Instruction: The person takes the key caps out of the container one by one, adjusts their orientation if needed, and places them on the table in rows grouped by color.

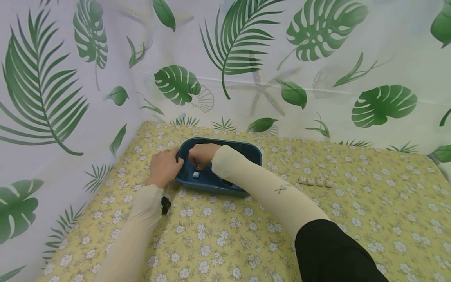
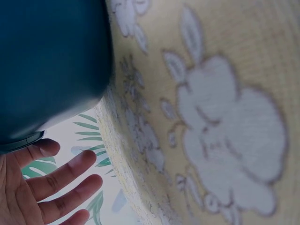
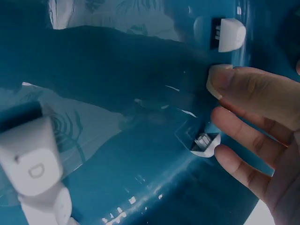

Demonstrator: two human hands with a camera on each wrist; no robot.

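Observation:
My right hand [image 1: 204, 153] reaches into a dark blue plastic bin [image 1: 211, 188]. In the right wrist view, its thumb and fingers pinch a pale keycap [image 3: 213, 85], largely hidden behind the thumb. Another keycap [image 3: 206, 145], its stem socket showing, lies by the lower fingertips, and a white keycap [image 3: 231, 35] sits above the thumb. A keycap marked D [image 3: 33, 159] is at the lower left. The head view shows a white keycap [image 1: 195, 174] and a brownish one [image 1: 199, 167] on the bin's floor. My left hand [image 1: 163, 166] rests against the bin's left rim, fingers extended.
A row of several beige keycaps [image 1: 311, 181] stands on the yellow floral tablecloth [image 1: 225, 239], right of the bin. A white leaf-print curtain [image 1: 239, 105] hangs behind and at the left. My right forearm covers part of the bin's interior.

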